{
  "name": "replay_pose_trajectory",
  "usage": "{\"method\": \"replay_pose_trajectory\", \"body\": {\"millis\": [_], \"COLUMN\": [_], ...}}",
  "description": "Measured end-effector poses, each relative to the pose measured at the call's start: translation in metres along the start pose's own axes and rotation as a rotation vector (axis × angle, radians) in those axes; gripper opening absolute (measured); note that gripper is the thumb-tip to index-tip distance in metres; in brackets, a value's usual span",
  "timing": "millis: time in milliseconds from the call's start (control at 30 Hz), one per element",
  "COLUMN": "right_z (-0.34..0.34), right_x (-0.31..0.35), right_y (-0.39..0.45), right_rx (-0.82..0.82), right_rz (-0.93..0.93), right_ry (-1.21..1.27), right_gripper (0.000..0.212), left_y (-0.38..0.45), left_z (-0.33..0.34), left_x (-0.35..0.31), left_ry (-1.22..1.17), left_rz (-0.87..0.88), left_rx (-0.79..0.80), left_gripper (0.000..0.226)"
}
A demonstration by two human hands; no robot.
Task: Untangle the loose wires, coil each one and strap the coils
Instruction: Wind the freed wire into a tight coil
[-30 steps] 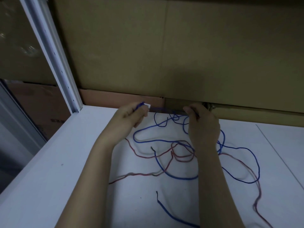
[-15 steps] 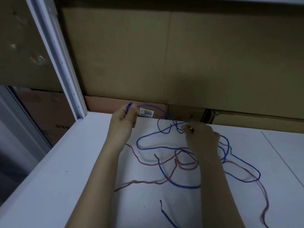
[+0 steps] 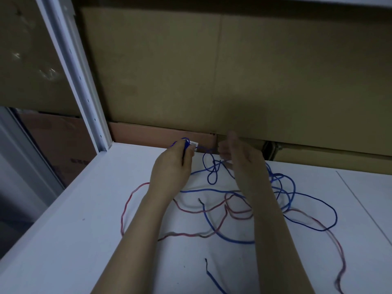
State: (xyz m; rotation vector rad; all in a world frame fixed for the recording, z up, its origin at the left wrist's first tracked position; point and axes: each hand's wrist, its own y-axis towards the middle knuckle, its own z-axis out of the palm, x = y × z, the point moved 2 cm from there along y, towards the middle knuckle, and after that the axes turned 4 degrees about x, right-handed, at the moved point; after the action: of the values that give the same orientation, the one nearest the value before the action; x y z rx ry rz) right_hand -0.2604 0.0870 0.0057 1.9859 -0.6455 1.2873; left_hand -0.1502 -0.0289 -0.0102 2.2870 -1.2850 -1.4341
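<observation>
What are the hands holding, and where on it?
The left hand pinches the blue wire near its white-tagged end. Whether the right hand grips it cannot be told.

The scene is seen from one head-worn camera, aimed forward and down, close over the white desk [image 3: 63, 240], with cardboard [image 3: 233, 81] faced behind.

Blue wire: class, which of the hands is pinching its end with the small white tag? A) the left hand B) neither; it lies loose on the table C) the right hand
A: the left hand pinches the blue wire at its small white tag, above the white table.
</observation>
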Motion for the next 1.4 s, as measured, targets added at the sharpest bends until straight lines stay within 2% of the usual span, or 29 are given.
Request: {"method": "replay_pose_trajectory", "body": {"millis": [100, 333, 467, 533, 633, 700, 867, 933, 1000, 1033, 1100, 1200, 1300, 1400], "right_z": [0.01, 0.01, 0.002, -0.001, -0.012, -0.021, -0.014, -0.014, -0.016, -0.016, -0.017, -0.021, -0.03, -0.033], "right_x": [-0.004, -0.007, -0.013, -0.011, -0.014, -0.018, -0.016, -0.013, -0.011, -0.011, -0.009, -0.004, 0.0, 0.001], "right_y": [-0.003, -0.007, -0.006, -0.005, -0.002, -0.001, 0.0, 0.0, -0.001, -0.002, -0.003, -0.001, 0.001, 0.003], "right_rx": [0.157, 0.147, 0.099, 0.005, -0.103, -0.055, 0.168, 0.221, 0.277, 0.293, 0.262, 0.121, -0.033, -0.094], "right_rz": [-0.025, -0.175, -0.06, -0.063, -0.129, -0.178, -0.049, -0.086, -0.114, -0.123, -0.159, -0.222, -0.197, -0.183], "right_ry": [-0.258, -0.75, -0.733, -0.687, -0.727, -0.651, -0.034, 0.025, 0.059, 0.091, 0.15, 0.282, 0.463, 0.544], "right_gripper": [0.015, 0.021, 0.026, 0.034, 0.029, 0.032, 0.043, 0.037, 0.021, 0.024, 0.039, 0.035, 0.035, 0.031], "left_y": [-0.001, 0.001, 0.004, 0.004, 0.006, 0.01, 0.011, 0.01, 0.01, 0.01, 0.009, 0.008, 0.007, 0.002], "left_z": [-0.003, -0.004, -0.013, -0.015, -0.02, -0.029, -0.027, -0.024, -0.023, -0.023, -0.02, -0.018, -0.017, -0.012], "left_x": [-0.006, -0.004, 0.002, 0.004, 0.011, 0.021, 0.025, 0.023, 0.023, 0.022, 0.018, 0.013, 0.008, -0.005], "left_ry": [-0.026, -0.061, -0.123, -0.151, -0.226, -0.275, -0.231, -0.19, -0.184, -0.212, -0.33, -0.385, -0.392, -0.438], "left_rz": [0.032, -0.047, -0.129, -0.165, -0.237, -0.289, -0.319, -0.321, -0.316, -0.317, -0.324, -0.276, -0.207, -0.166], "left_rx": [-0.025, -0.063, -0.147, -0.157, -0.216, -0.263, -0.182, -0.167, -0.148, -0.128, -0.066, 0.078, 0.295, 0.528], "left_gripper": [0.031, 0.032, 0.039, 0.04, 0.037, 0.036, 0.038, 0.036, 0.034, 0.034, 0.032, 0.031, 0.034, 0.033]}}
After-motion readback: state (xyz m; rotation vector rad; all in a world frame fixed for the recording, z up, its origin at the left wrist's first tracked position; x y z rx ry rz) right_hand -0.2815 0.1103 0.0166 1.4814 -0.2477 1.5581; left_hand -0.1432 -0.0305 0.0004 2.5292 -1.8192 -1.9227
